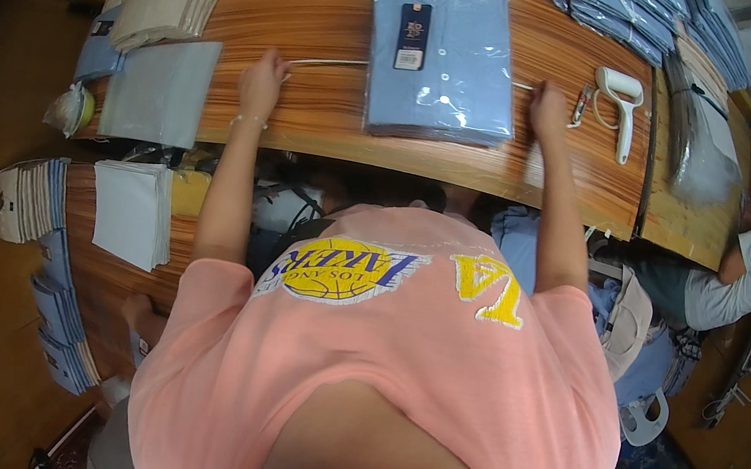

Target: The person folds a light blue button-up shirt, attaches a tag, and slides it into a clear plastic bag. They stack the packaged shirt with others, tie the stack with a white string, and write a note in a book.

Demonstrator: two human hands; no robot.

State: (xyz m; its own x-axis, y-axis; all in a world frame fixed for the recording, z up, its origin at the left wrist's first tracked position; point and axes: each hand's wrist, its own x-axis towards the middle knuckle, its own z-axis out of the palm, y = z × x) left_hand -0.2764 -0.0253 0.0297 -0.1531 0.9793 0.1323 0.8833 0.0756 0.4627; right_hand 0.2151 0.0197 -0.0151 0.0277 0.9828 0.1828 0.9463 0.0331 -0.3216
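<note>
A folded light blue shirt (464,77) in a transparent bag, with a dark hang tag, lies on top of a stack on the wood-grain table. A thin pale cord (329,61) runs sideways beneath that stack and comes out on both sides. To the left of the shirts, my left hand (265,80) is closed around one end of the cord. My right hand (547,111) grips the other end, close beside the stack's right edge. Under the stack, the middle of the cord is hidden.
A white lint roller (619,101) lies right of my right hand. Beige folded shirts (165,0) and transparent bags (161,88) are at the left. Bagged blue shirts (622,9) pile up at the far right. A person (744,263) sits at the right; another's hand (138,310) shows lower left.
</note>
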